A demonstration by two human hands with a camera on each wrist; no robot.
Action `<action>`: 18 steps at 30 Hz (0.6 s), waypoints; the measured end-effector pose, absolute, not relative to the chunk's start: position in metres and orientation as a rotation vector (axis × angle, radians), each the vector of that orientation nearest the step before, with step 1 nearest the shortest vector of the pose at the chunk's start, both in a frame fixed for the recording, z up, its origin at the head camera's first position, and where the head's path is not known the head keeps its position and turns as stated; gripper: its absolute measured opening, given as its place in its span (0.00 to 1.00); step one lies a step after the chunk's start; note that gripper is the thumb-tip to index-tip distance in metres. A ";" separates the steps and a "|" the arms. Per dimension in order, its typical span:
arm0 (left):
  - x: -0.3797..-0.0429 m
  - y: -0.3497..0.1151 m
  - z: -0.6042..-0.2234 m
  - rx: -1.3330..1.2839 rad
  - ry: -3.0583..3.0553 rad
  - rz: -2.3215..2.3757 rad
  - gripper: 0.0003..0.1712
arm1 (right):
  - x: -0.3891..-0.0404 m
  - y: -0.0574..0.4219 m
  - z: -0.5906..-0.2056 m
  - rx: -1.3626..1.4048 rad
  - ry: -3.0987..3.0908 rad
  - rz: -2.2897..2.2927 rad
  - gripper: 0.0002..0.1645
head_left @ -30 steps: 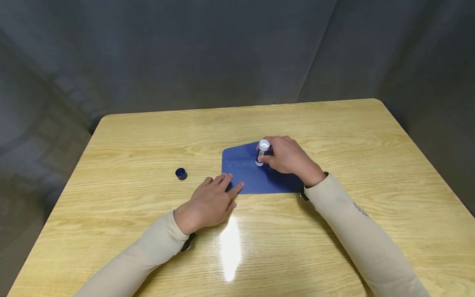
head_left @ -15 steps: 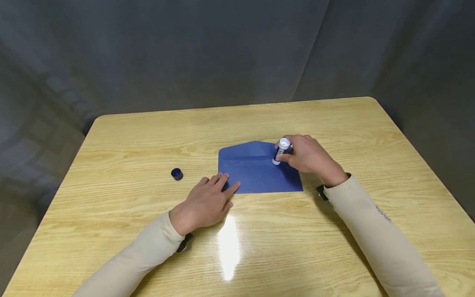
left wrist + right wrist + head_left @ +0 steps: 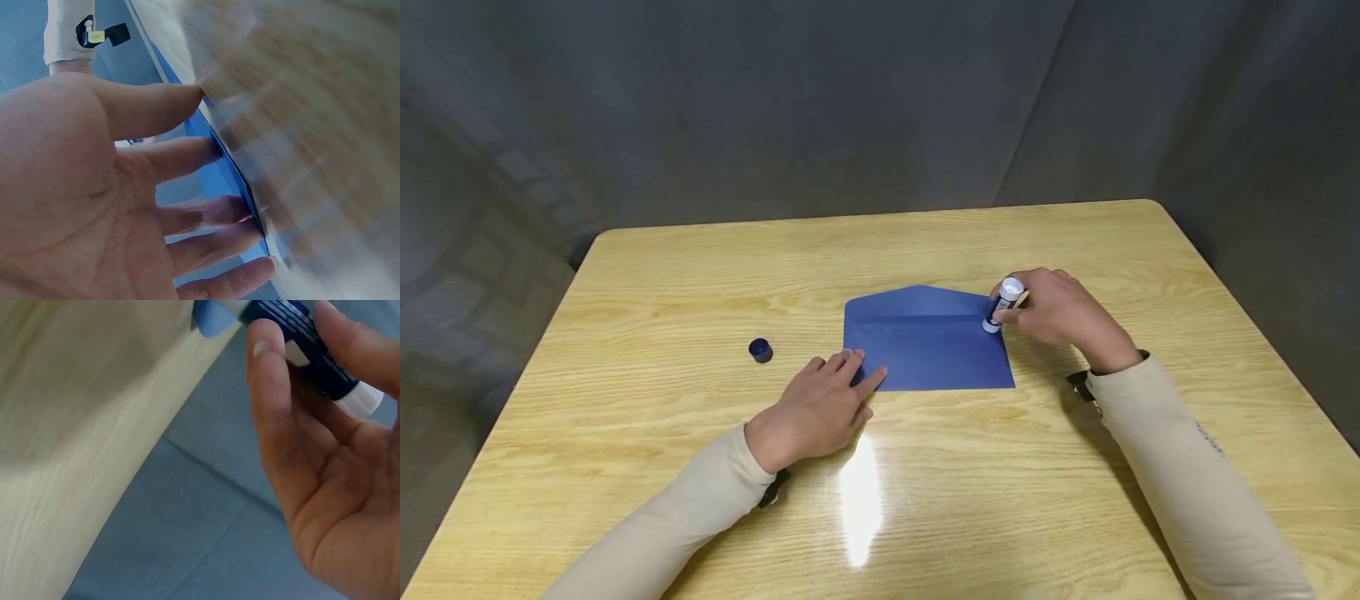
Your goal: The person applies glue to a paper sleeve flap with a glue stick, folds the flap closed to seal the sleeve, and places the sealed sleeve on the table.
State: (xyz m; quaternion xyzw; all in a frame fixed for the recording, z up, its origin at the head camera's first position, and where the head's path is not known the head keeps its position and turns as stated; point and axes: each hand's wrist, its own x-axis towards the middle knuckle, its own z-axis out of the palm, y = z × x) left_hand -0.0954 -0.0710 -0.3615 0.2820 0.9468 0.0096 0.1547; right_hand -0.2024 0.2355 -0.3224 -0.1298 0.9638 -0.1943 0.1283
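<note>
A blue envelope lies on the table with its flap spread away from me. My right hand pinches a glue stick with a dark blue label and white ends. It leans with its lower end at the envelope's right edge, near the flap fold. In the right wrist view, thumb and fingers close round the glue stick's barrel. With fingers spread, my left hand rests on the envelope's lower left corner. The left wrist view shows those fingertips at the blue paper's edge.
A dark blue cap sits on the wooden table, left of the envelope. Grey curtains hang behind and beside the table.
My right hand has moved the glue stick rightward along the flap fold, from the envelope's middle to its right edge. The left hand stays on the lower left corner.
</note>
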 end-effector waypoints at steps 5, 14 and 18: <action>-0.095 -0.068 -0.361 0.807 2.704 0.030 0.30 | -0.199 0.259 -0.305 -0.294 2.864 -0.534 0.15; -0.094 -0.070 -0.360 0.818 2.731 0.050 0.30 | -0.192 0.241 -0.295 -0.424 2.886 -0.762 0.18; -0.094 -0.069 -0.361 0.812 2.725 0.047 0.30 | -0.195 0.209 -0.310 -0.504 2.796 -0.876 0.18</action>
